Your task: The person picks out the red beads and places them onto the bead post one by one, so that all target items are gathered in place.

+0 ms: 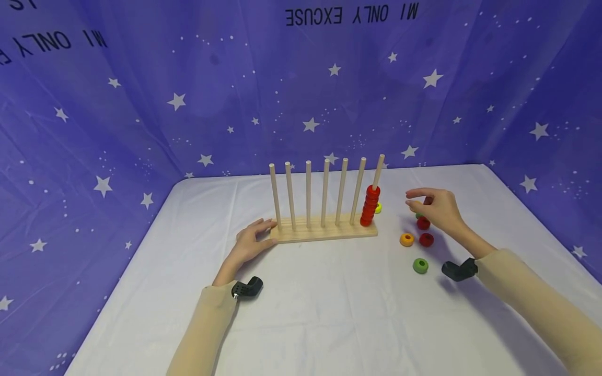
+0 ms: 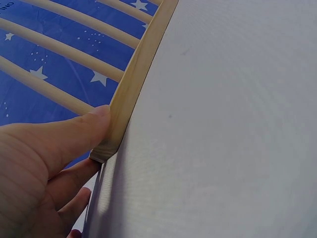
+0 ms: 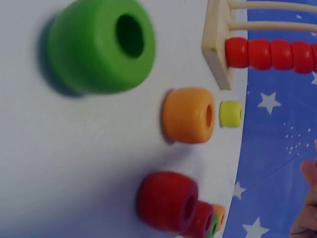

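Observation:
A pale wooden rack (image 1: 324, 232) with several upright pegs stands on the white table. Its rightmost peg carries a stack of red beads (image 1: 369, 206). My left hand (image 1: 249, 243) holds the rack's left end, with the thumb along the front edge of the base (image 2: 133, 79) and the fingers behind it. Over the loose beads on the right is my right hand (image 1: 437, 209), thumb and index fingertips apart. Under and near it lie red beads (image 1: 426, 239), an orange bead (image 1: 406, 239) and a green bead (image 1: 420, 265). A dark red patch shows between thumb and fingers.
A yellow bead (image 3: 231, 114) lies just past the rack's right end. Farther back, another orange bead (image 3: 219, 214) and a green one are partly hidden behind the red beads. A blue star-patterned curtain (image 1: 310, 94) encloses the table's back and sides.

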Demonstrator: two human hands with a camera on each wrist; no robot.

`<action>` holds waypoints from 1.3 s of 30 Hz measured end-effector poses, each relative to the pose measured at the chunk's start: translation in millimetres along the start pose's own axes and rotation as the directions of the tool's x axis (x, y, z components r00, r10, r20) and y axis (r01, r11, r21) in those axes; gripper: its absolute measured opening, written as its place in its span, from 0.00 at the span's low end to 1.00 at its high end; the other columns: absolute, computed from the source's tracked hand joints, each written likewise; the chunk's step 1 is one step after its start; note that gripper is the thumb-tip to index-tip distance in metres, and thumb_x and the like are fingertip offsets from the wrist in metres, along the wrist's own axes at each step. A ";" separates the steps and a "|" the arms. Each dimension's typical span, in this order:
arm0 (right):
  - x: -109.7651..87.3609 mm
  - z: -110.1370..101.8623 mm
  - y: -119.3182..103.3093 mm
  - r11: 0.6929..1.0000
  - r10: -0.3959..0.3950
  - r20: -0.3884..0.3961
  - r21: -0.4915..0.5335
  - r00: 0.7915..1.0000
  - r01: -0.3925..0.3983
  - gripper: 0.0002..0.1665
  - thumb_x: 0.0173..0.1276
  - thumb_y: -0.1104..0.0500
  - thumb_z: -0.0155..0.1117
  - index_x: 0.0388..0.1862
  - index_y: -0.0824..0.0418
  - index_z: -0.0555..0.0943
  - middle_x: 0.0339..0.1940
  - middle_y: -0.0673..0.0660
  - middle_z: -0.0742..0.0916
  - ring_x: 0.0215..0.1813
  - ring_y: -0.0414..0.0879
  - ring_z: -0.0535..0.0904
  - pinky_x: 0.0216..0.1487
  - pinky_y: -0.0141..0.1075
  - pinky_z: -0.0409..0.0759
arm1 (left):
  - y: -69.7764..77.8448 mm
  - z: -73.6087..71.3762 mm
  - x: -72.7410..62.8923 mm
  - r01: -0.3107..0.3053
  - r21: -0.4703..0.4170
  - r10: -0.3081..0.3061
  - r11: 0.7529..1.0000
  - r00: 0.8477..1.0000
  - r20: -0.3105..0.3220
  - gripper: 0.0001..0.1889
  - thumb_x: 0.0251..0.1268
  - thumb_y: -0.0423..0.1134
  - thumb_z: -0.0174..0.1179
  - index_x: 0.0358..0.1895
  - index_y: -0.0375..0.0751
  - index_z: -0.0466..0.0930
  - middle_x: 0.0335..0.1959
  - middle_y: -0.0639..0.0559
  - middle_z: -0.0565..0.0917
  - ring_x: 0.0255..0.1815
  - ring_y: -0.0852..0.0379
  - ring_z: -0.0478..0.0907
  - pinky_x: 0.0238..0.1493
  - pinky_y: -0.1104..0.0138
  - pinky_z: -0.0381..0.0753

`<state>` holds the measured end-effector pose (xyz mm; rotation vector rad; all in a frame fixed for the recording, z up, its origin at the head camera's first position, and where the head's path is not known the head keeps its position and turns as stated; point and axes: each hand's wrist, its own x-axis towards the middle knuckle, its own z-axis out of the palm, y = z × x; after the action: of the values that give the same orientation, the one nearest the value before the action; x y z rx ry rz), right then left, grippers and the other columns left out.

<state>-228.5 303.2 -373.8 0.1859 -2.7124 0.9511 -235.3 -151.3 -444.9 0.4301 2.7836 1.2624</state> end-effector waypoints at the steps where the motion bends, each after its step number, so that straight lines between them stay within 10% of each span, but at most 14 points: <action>1: -0.6 -0.6 2.1 1.000 0.001 -0.003 -0.009 1.000 -0.001 0.16 0.60 0.55 0.67 0.45 0.61 0.84 0.12 0.56 0.77 0.12 0.38 0.62 0.13 0.32 0.58 | -0.1 0.1 0.2 -0.004 0.006 0.004 1.000 1.000 0.001 0.27 0.57 0.42 0.64 0.61 0.43 0.73 0.68 0.43 0.70 0.74 0.40 0.56 0.68 0.40 0.44; 16: -11.1 -9.6 27.0 0.993 0.052 0.092 -0.114 0.994 -0.042 0.16 0.60 0.59 0.66 0.45 0.64 0.84 0.41 0.66 0.87 0.21 0.43 0.66 0.21 0.31 0.61 | 0.1 0.6 -0.8 -0.003 0.020 0.003 1.000 1.000 -0.005 0.27 0.56 0.41 0.64 0.61 0.43 0.74 0.67 0.43 0.71 0.74 0.40 0.57 0.67 0.41 0.46; 39: -10.9 -10.9 43.5 0.979 0.151 0.245 -0.175 0.958 -0.109 0.20 0.59 0.60 0.64 0.49 0.68 0.81 0.47 0.70 0.84 0.35 0.49 0.73 0.29 0.30 0.68 | 0.3 0.2 -0.8 -0.002 0.013 0.002 1.000 1.000 -0.002 0.27 0.56 0.41 0.64 0.61 0.43 0.73 0.68 0.43 0.70 0.74 0.40 0.56 0.68 0.41 0.45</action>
<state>-224.7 344.3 -394.6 0.1064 -3.0587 0.7851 -234.4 -151.1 -444.8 0.4331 2.7951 1.2459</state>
